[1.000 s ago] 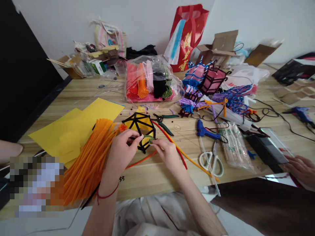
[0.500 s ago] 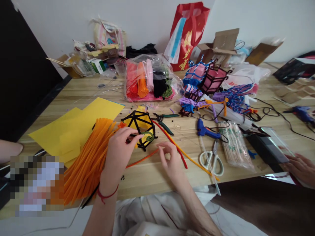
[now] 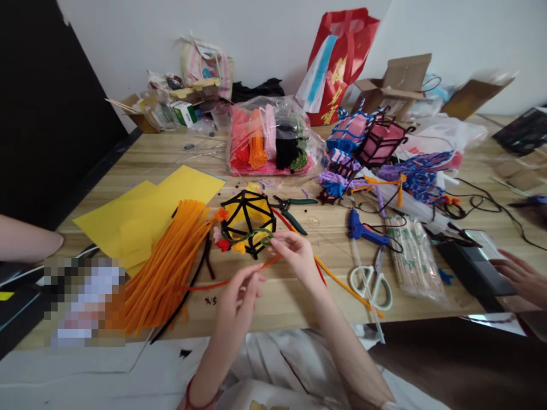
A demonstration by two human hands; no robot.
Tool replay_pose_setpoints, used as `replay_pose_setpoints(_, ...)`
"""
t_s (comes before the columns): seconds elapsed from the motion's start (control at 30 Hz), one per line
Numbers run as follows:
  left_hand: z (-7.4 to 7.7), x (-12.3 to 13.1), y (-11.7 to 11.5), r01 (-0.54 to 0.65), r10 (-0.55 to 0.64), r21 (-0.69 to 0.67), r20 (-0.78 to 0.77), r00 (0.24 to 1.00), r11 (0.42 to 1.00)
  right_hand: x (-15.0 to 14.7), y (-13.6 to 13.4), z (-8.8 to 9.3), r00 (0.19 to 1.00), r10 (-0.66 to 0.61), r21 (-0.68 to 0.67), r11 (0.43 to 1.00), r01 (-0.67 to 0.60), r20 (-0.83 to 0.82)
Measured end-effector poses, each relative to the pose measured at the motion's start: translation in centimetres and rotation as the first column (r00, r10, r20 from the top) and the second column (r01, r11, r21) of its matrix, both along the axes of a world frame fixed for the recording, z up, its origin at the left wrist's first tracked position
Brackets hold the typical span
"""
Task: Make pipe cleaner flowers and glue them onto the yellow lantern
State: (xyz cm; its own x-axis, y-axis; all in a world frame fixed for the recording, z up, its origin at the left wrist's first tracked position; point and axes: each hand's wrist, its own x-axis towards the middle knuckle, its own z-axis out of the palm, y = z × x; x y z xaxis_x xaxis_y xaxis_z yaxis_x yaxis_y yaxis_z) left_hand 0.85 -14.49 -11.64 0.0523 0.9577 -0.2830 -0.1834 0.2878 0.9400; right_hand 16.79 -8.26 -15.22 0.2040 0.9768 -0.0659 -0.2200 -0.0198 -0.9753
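My pale clothing (image 3: pixel 265 364) fills the nearest edge, and a red band (image 3: pixel 188 393) circles my left wrist. My left hand (image 3: pixel 239 293) hangs partly open in front of the work, fingers loosely bent, with nothing visible in its grip; a red-orange stem (image 3: pixel 205 286) passes behind it, and I cannot tell whether they touch. My right hand (image 3: pixel 294 253) is closed at thumb and fingertips on the curled end of a green stem (image 3: pixel 256 232). That stem runs leftward across the near side of the black-and-yellow frame (image 3: pixel 248 219), which sits on the table (image 3: pixel 316 319) just beyond my hands. Small flowers, orange, pink, red and yellow, cluster around the frame's left and near edges.

To the left, a thick bundle of orange stems (image 3: pixel 166 273) fans toward me, with yellow sheets (image 3: pixel 179 188) beyond. To the right lie scissors (image 3: pixel 375 274), a blue glue gun (image 3: pixel 367 232) and a packet of sticks (image 3: pixel 414 259); farther right, another person's hand (image 3: pixel 519 279) is by a dark box (image 3: pixel 474 273). Just past the frame are green-handled cutters (image 3: pixel 282 204). Beyond them sit a clear bag (image 3: pixel 273 131) of coloured bundles and some pink lanterns (image 3: pixel 382 142). By the wall stands a red bag (image 3: pixel 342 62), near an open cardboard box (image 3: pixel 408 74).
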Motion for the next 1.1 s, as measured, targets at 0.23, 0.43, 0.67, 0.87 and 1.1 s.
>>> replay_pose_setpoints(0.23,-3.0,3.8,4.2,0.011,0.069,-0.177,0.436,0.898,0.984,0.8,0.2,0.0,0.999,0.004,-0.032,0.999,-0.006,-0.046)
replay_pose_setpoints(0.43,-2.8,5.2,5.8,0.154,0.053,-0.270,0.630,0.775,0.950,0.9,0.0,0.1,0.998,0.031,-0.051,0.998,-0.034,-0.055)
replay_pose_setpoints(0.67,-2.5,4.8,6.2,0.219,0.045,-0.290,0.690,0.723,0.932,0.3,0.0,0.6,0.998,-0.020,-0.070,0.997,0.015,-0.063)
replay_pose_setpoints(0.87,-2.1,4.8,5.8,0.185,0.074,-0.283,0.707,0.704,0.941,0.3,0.0,0.4,0.993,-0.089,-0.065,0.994,0.085,-0.071)
replay_pose_setpoints(1.1,-1.7,5.7,5.4,0.053,0.108,-0.232,0.629,0.770,0.971,-0.4,-0.5,-0.3,0.979,-0.199,-0.038,0.980,0.198,-0.044)
